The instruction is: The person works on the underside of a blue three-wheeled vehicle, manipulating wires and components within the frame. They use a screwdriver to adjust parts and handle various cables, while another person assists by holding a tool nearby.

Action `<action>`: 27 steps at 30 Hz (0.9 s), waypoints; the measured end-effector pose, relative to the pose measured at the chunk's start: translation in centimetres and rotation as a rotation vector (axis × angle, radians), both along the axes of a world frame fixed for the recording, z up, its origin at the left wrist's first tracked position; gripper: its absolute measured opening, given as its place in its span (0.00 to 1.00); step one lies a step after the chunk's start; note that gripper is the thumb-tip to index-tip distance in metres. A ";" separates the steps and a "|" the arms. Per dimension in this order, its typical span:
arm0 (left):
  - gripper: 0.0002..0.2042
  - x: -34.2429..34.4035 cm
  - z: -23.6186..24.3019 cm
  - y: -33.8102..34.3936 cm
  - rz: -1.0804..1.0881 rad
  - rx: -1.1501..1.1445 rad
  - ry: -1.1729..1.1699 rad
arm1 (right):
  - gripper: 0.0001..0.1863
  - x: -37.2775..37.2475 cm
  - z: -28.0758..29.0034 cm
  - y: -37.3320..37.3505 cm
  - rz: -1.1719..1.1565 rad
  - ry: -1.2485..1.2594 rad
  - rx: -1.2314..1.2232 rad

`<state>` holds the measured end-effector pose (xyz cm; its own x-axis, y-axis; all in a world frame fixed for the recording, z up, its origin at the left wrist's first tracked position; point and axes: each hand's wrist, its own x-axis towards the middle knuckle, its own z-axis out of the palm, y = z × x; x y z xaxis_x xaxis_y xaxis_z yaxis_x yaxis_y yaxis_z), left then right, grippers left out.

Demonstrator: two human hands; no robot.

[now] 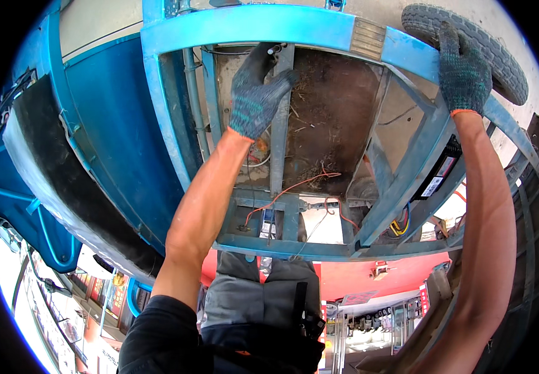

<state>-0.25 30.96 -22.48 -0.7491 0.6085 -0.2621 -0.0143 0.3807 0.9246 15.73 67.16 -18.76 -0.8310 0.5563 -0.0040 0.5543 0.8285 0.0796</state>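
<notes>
Both hands wear dark knitted gloves with green marks and orange cuffs. My left hand [258, 96] reaches to the inner side of the blue metal frame [251, 26]; its thumb points right, and its bent fingers close around a small shiny metal end [274, 50] whose kind is unclear. Part of those fingertips is hidden by the frame. At the far right, my right hand [465, 73] grips the frame's curved corner, beside a black tyre [509, 68]. Below the left hand, a grey crossbar [279, 137] runs next to a brown, dirty panel [329, 118].
Loose orange wire [288, 187] crosses the panel's lower edge. A black labelled box [439, 169] sits between the right-hand struts, above yellow and blue wires [399, 225]. A blue sheet-metal side [110, 131] and a black padded strip [76, 168] stand left. Red panelling [369, 271] lies behind the lower bar.
</notes>
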 end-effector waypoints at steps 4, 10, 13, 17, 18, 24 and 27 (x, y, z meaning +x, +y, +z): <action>0.29 0.2 1.4 -1.0 0.245 0.021 -0.346 | 0.22 0.5 -0.1 -0.2 0.199 -0.016 0.182; 0.29 1.1 -0.5 -0.9 0.142 -0.002 -0.179 | 0.23 -1.1 0.9 -1.5 -0.193 -0.006 -0.083; 0.31 1.3 1.5 -1.2 0.137 0.017 -0.221 | 0.28 0.2 0.3 -0.4 0.086 0.031 0.012; 0.31 -0.3 2.7 0.9 0.116 0.081 -0.225 | 0.24 -1.0 0.9 -2.1 -0.141 0.099 -0.107; 0.31 0.3 2.5 1.1 0.089 0.042 -0.212 | 0.23 -0.9 1.0 -1.8 -0.148 0.062 -0.076; 0.25 0.8 3.1 -0.2 0.221 -0.062 -0.093 | 0.25 -0.4 0.9 -1.0 0.120 -0.008 0.126; 0.23 -0.8 1.4 1.7 0.154 0.049 -0.381 | 0.24 -1.8 1.5 -2.2 -0.159 0.119 -0.131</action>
